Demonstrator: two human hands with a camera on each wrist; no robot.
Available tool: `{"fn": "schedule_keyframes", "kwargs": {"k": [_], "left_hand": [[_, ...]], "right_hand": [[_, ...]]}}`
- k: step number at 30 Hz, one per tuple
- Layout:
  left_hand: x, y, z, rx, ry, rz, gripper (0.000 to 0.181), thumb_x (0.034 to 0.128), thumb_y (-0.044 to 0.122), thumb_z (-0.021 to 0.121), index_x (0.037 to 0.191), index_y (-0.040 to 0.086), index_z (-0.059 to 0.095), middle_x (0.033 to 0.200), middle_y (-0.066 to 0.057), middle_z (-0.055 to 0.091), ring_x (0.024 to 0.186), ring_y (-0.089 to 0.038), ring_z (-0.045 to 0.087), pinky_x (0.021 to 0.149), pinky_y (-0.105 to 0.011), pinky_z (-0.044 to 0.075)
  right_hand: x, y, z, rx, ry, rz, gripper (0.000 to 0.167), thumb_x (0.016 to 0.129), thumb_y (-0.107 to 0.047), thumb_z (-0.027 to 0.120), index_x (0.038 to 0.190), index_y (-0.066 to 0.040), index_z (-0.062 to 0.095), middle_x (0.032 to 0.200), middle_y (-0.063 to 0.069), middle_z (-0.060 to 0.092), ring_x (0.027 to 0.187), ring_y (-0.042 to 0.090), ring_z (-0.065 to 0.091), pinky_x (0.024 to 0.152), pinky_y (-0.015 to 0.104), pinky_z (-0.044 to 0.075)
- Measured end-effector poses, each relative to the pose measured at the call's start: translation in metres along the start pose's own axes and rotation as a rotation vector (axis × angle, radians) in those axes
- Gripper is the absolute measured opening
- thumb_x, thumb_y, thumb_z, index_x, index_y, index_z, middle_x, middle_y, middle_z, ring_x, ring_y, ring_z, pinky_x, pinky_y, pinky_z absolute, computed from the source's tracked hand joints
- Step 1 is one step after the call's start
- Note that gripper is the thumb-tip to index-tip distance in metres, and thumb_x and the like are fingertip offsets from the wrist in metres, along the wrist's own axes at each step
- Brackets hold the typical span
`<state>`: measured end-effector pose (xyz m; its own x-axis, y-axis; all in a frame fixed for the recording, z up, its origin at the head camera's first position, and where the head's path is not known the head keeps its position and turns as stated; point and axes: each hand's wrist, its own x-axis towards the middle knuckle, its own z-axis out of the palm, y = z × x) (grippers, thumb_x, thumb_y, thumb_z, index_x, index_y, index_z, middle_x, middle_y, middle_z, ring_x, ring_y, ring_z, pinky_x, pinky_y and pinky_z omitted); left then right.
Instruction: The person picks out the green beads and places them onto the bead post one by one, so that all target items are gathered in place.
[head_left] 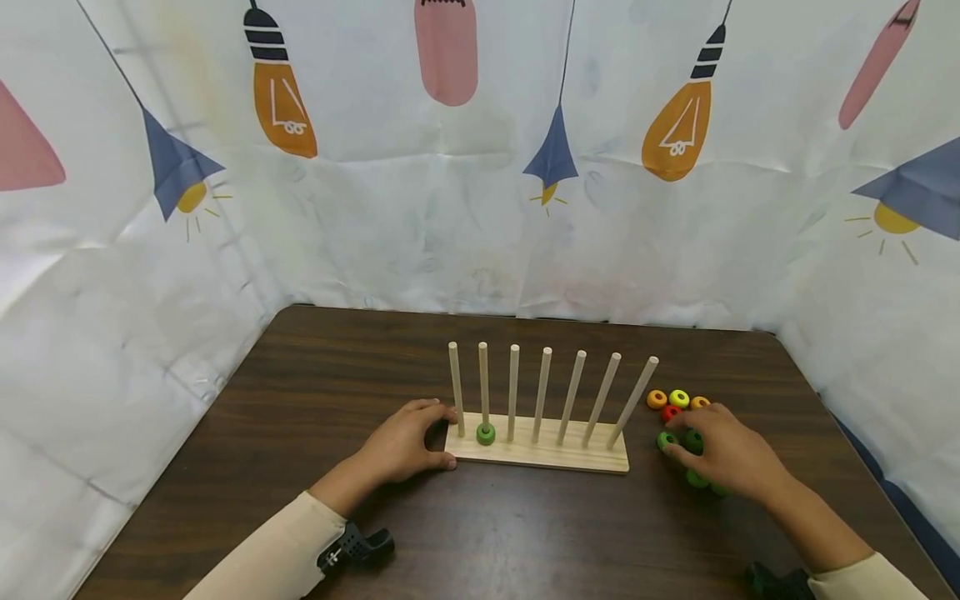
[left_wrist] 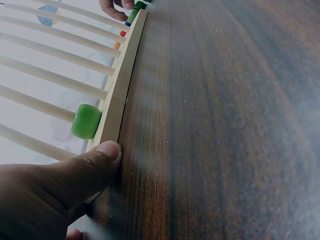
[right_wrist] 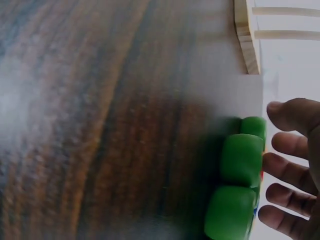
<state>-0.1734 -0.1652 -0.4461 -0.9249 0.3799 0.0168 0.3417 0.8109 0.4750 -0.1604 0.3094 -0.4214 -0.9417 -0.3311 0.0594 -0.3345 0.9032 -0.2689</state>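
A wooden base (head_left: 540, 450) carries a row of several upright pegs, with one green bead (head_left: 485, 434) low on the second peg from the left. My left hand (head_left: 401, 442) grips the base's left end, its thumb on the front edge, as the left wrist view also shows. Over the group of beads to the right of the base is my right hand (head_left: 731, 454), fingers apart and slightly bent beside a green bead (head_left: 666, 440). In the right wrist view green beads (right_wrist: 241, 160) lie beside the fingertips; whether any finger touches one I cannot tell.
Behind the right hand lie orange, yellow and red beads, among them a yellow bead (head_left: 678, 399) and a red bead (head_left: 670, 413). The dark wooden table (head_left: 360, 358) is bordered by a white printed cloth (head_left: 450, 217) at the back and sides.
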Motion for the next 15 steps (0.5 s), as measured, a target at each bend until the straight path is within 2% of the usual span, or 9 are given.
{"fn": "schedule_keyframes", "kwargs": {"k": [4, 7, 11, 15], "left_hand": [[0.0003, 0.0006, -0.0003, 0.009, -0.001, 0.0, 0.056, 0.0745, 0.039, 0.093, 0.122, 0.024, 0.069, 0.141, -0.013, 0.058, 0.136, -0.033, 0.05, 0.102, -0.054, 0.047], [0.0005, 0.0009, -0.0004, 0.016, -0.002, -0.004, 0.056, 0.0743, 0.039, 0.093, 0.122, 0.024, 0.069, 0.141, -0.014, 0.058, 0.135, -0.034, 0.051, 0.1, -0.055, 0.048], [0.0003, 0.0014, -0.001, 0.017, -0.006, -0.008, 0.056, 0.0745, 0.039, 0.093, 0.123, 0.024, 0.069, 0.141, -0.014, 0.057, 0.135, -0.034, 0.051, 0.101, -0.055, 0.048], [-0.0009, 0.0017, -0.001, 0.013, -0.007, -0.008, 0.056, 0.0743, 0.039, 0.094, 0.123, 0.024, 0.069, 0.141, -0.014, 0.058, 0.135, -0.034, 0.051, 0.101, -0.055, 0.047]], "right_hand": [[-0.0007, -0.0001, 0.0023, -0.03, -0.016, -0.014, 0.033, 0.084, -0.035, 0.085, 0.11, -0.019, 0.075, 0.111, 0.003, 0.07, 0.115, 0.04, 0.06, 0.077, 0.057, 0.055], [-0.0006, 0.0004, 0.0037, -0.054, -0.022, -0.017, 0.039, 0.081, -0.035, 0.088, 0.113, -0.018, 0.074, 0.113, 0.006, 0.07, 0.117, 0.044, 0.059, 0.074, 0.057, 0.056], [0.0007, 0.0011, 0.0064, -0.071, -0.024, -0.008, 0.041, 0.081, -0.035, 0.088, 0.114, -0.017, 0.073, 0.112, 0.01, 0.069, 0.111, 0.042, 0.061, 0.068, 0.053, 0.056], [0.0017, 0.0012, 0.0084, -0.07, -0.009, -0.013, 0.036, 0.083, -0.032, 0.087, 0.112, -0.017, 0.074, 0.11, 0.009, 0.068, 0.106, 0.038, 0.063, 0.067, 0.051, 0.055]]}}
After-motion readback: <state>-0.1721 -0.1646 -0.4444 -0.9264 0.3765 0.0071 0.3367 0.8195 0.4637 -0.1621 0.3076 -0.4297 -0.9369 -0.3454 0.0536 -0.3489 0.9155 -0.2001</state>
